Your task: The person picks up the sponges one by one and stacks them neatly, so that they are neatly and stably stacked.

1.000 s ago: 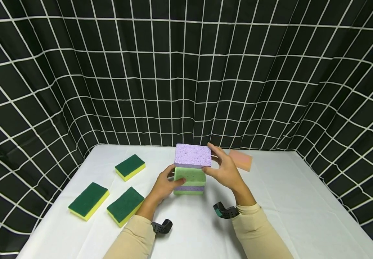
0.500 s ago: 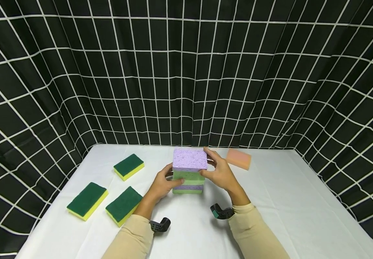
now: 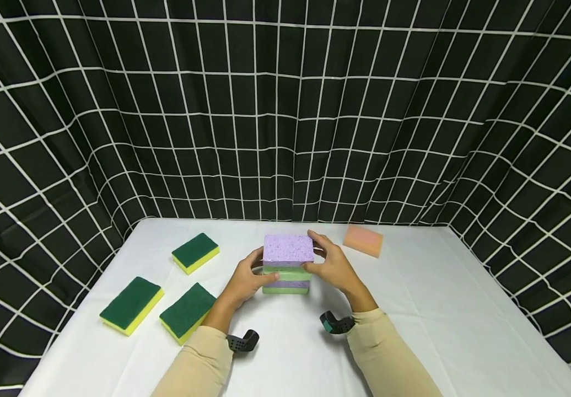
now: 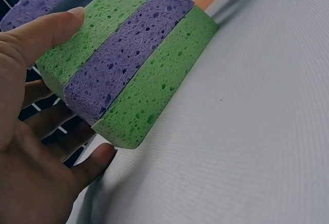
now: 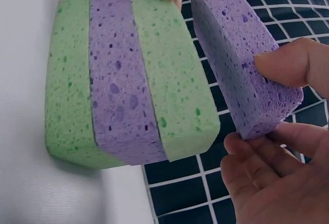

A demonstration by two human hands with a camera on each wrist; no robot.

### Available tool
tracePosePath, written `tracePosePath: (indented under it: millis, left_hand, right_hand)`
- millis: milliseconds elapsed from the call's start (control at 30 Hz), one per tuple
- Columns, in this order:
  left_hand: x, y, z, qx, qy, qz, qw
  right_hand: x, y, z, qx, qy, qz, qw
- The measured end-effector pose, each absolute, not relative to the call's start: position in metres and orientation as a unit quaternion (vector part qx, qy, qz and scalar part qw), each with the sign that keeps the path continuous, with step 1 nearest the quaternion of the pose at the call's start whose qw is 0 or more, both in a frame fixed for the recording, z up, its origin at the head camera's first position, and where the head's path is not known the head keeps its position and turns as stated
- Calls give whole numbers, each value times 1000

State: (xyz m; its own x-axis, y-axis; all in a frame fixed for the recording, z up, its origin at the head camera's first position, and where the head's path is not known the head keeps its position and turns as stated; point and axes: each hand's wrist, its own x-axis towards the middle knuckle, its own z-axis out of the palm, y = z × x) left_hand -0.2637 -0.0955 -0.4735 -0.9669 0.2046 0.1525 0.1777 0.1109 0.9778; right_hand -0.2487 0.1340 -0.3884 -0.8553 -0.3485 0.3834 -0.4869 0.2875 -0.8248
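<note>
My right hand [image 3: 334, 267] pinches a purple sponge [image 3: 287, 249] by its right end, thumb on the front side and fingers behind. This sponge hovers flat above a stack, and a gap shows between them in the right wrist view. From the table up, the stack is a lower green sponge [image 4: 159, 85], a purple middle sponge [image 4: 131, 49] and an upper green sponge [image 5: 172, 70]. At the stack's left end is my left hand [image 3: 243, 280], its thumb on the front of the upper green sponge and its fingers round the back, partly hidden.
Three green-and-yellow scrub sponges lie on the left: one farther back [image 3: 195, 251], one nearest the left edge [image 3: 132, 303] and one beside my left forearm [image 3: 188, 309]. An orange sponge [image 3: 363, 240] lies behind my right hand on the white tablecloth [image 3: 439, 309]. Gridded black curtain [image 3: 285, 110] surrounds the table.
My right hand has lowered the purple sponge toward the stack and moved it slightly left, so it now lines up over the pile. My left hand keeps its place at the stack's left end.
</note>
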Motion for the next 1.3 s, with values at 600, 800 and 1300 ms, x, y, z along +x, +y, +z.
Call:
tracePosePath:
  millis: [600, 800, 1300]
  left_hand:
    - [-263, -96, -470, 131, 738, 661, 14]
    - [-262, -96, -470, 131, 741, 659, 15]
    - [-261, -96, -468, 121, 753, 647, 10]
  right_hand:
    - [-251, 135, -396, 247, -810, 531, 34]
    - [-251, 137, -397, 250, -813, 525, 27]
    - [-265, 142, -419, 245, -813, 528, 17]
